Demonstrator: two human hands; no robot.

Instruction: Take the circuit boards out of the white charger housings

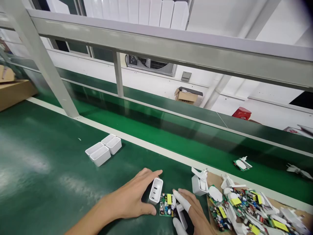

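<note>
A white open-topped plastic housing [156, 191] with dark slots inside stands on the green table between the spread thumb and forefinger of my left hand [133, 195]. That hand is open; whether it touches the housing I cannot tell. Just right of the housing is a small circuit board [167, 205] with a yellow block and several components. My right hand [193, 212], with white covers on its thumb and forefinger, has the board's right end between those fingertips. A white plastic piece [181, 215] shows beneath this hand, partly hidden.
Several white housings [100, 156] are grouped at the left. Beside my right hand, another housing [198, 186] holds a white plug piece. A heap of circuit boards and white plug parts lies on cardboard [276, 204]. A metal frame post [52, 75] rises behind; loose parts [242, 164] lie beyond the pale strip.
</note>
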